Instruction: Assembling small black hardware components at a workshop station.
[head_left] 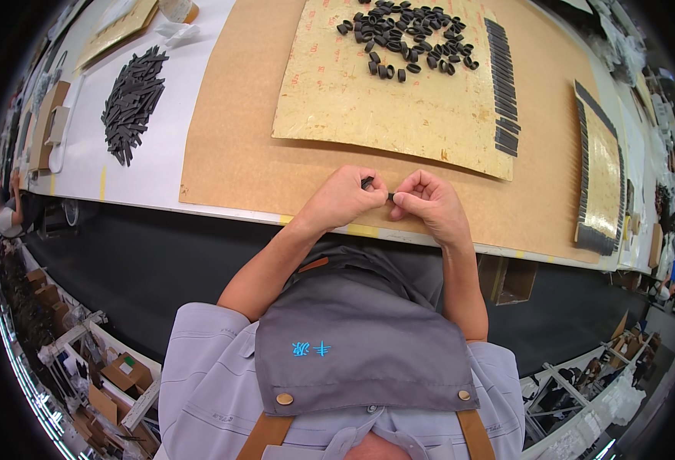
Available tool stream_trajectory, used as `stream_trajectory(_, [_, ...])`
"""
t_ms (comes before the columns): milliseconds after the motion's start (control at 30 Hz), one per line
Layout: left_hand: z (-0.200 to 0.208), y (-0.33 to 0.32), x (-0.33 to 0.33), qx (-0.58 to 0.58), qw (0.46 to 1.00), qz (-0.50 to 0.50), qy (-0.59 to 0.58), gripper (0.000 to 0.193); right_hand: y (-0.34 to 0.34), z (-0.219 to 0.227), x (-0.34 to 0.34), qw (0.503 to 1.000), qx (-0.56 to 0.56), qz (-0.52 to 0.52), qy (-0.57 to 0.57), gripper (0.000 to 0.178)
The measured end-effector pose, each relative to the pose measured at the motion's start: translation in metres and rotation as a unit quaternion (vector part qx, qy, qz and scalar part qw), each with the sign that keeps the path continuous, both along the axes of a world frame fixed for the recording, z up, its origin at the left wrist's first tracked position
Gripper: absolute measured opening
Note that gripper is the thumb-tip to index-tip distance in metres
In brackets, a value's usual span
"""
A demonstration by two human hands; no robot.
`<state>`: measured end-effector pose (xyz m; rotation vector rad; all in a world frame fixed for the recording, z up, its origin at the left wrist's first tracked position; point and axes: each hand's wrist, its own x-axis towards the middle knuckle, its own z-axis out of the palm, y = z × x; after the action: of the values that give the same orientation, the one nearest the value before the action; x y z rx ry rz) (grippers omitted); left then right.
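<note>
A black strip was pinched by the left hand and right hand over the near edge of the brown sheet, with black rings on a yellow board at twelve o'clock from it and a strip pile at ten o'clock.

Left forearm and right forearm bare, converging forward. Left hand and right hand near each other, fingers curled, 2 thumbs in pinch grip.

Blue characters on the grey apron, small red print on the yellowish board
</note>
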<state>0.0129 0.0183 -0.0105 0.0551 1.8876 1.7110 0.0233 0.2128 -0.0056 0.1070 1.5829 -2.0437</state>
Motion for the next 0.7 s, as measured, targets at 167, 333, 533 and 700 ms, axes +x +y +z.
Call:
stream_trajectory(167, [0.0, 0.0, 0.0, 0.001, 1.0, -0.001, 0.004, 0.016, -0.001, 0.001, -0.001, 1.0, 0.009, 0.001, 0.003, 0.011])
stream_trajectory(333, [-0.001, 0.0, 0.0, -0.004, 1.0, -0.001, 0.001, 0.015, -0.001, 0.0, 0.0, 1.0, 0.008, -0.003, 0.001, 0.011])
stream_trajectory(533, [-0.001, -0.001, 0.003, 0.001, 1.0, -0.02, 0.001, 0.013, -0.007, -0.005, 0.003, 0.999, 0.045, 0.019, 0.009, 0.011])
stream_trajectory(700, [-0.001, -0.002, 0.002, 0.02, 1.0, -0.005, -0.02, 0.013, 0.008, 0.004, -0.008, 0.998, 0.014, 0.055, -0.04, 0.014])
